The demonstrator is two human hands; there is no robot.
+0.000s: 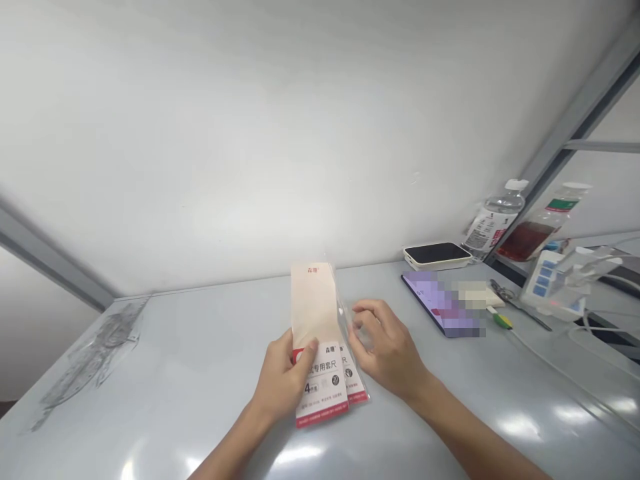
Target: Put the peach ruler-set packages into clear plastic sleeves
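My left hand (287, 373) is closed on a ruler-set packaging card (321, 387), its thumb pressed on the front. The lower part is white with a red bottom band and Chinese print; the upper part is plain cream. A second printed card (356, 383) shows partly behind it, in a clear plastic sleeve (345, 317) whose edge sticks out on the right. At that edge, the curled thumb and fingers of my right hand (387, 347) seem to pinch the plastic. No rulers can be made out in the packaging.
Crumpled clear plastic packaging (93, 360) lies on the left of the grey table (200, 380). On the right are a pale-cased phone (437, 255), a lit phone (440, 303), a bottle (495, 223), a bottle of red liquid (543, 223), a power strip (555, 287) and a cable (545, 370). A white wall stands behind.
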